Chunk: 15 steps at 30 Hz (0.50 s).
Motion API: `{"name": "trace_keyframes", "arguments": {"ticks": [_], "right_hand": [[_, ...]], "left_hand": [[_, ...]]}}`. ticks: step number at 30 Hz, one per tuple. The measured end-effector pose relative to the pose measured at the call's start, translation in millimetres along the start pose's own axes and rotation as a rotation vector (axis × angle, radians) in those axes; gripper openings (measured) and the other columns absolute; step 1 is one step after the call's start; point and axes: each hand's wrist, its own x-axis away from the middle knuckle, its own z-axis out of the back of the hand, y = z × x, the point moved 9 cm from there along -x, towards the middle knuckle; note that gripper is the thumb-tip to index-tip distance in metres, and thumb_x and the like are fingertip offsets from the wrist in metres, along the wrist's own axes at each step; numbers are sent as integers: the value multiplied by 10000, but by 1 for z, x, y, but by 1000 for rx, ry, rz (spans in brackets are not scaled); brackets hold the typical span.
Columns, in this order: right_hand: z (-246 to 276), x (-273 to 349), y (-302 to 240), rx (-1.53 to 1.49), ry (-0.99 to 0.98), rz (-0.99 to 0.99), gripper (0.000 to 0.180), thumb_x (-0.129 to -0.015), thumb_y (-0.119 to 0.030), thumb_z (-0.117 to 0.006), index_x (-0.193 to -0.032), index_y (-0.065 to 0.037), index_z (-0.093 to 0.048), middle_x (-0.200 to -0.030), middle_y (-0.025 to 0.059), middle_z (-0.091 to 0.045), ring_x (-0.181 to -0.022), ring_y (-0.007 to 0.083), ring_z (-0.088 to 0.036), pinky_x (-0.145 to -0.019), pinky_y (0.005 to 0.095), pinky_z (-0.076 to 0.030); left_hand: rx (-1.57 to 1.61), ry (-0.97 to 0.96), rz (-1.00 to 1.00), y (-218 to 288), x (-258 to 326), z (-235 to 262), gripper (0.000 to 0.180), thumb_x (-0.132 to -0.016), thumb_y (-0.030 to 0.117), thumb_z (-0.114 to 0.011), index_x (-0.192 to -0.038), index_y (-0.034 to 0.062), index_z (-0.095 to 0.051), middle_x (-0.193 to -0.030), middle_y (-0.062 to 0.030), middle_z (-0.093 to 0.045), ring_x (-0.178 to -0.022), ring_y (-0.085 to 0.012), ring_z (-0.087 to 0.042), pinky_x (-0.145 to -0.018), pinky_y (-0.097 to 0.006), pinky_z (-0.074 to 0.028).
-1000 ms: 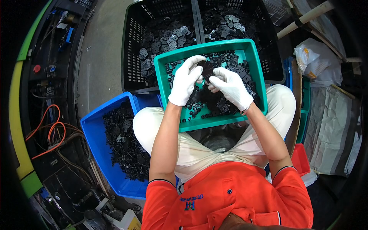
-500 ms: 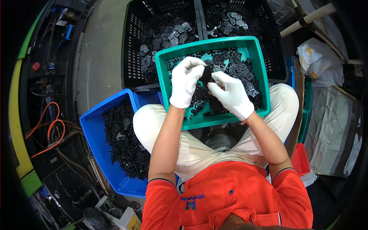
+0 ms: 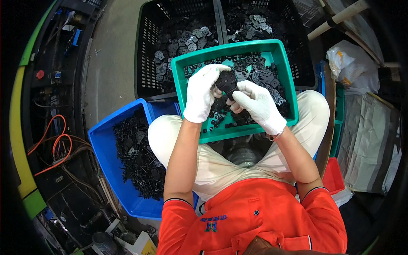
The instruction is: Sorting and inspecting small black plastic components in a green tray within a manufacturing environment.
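Note:
Over the green bin (image 3: pixel 182 95) on my lap I hold a flat, roundish black plastic part (image 3: pixel 227 80). My white-gloved left hand (image 3: pixel 202 91) grips it along its left edge, thumb and fingers around it. The gloved right hand (image 3: pixel 257 103) pinches its lower right edge between thumb and fingers; whether a smaller piece is also in that pinch I cannot tell. Below and around the hands, the bin holds loose black plates (image 3: pixel 265 78) and small round black pieces (image 3: pixel 219 119).
Beyond the green bin stand two black perforated crates (image 3: pixel 146 55) of dark plates. A blue bin (image 3: pixel 121 187) of black pin-like parts is at my left. Machinery with an orange hose (image 3: pixel 63 140) lines the far left. At right are a red tray (image 3: pixel 333 176) and a plastic bag (image 3: pixel 355 63).
The black part has turned from nearly edge-on to showing its broad face. My left hand has opened round its edge, and my right hand has shifted slightly down and right.

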Motion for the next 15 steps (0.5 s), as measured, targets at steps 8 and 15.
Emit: {"name": "trace_keyframes", "arguments": {"ticks": [8,15], "right_hand": [[4,3,-5,206,115,192,208,-847,-123,-589,-998,17,-562,-728,17,-568,-609,59,-504,-566,208,-432],[10,4,-12,449,210,269,218,-836,-110,-595,-1013,13,-564,-694,7,-559,-599,44,-494,-563,205,-430]], "left_hand": [[57,-72,-41,3,3,-1,287,-914,240,-467,-988,-7,-593,-796,-33,-564,-569,-55,-453,-464,-178,-321],[65,-57,-11,-4,0,1,284,-912,226,-459,-996,-5,-600,-788,-31,-579,-571,-53,-474,-488,-177,-359]]}}
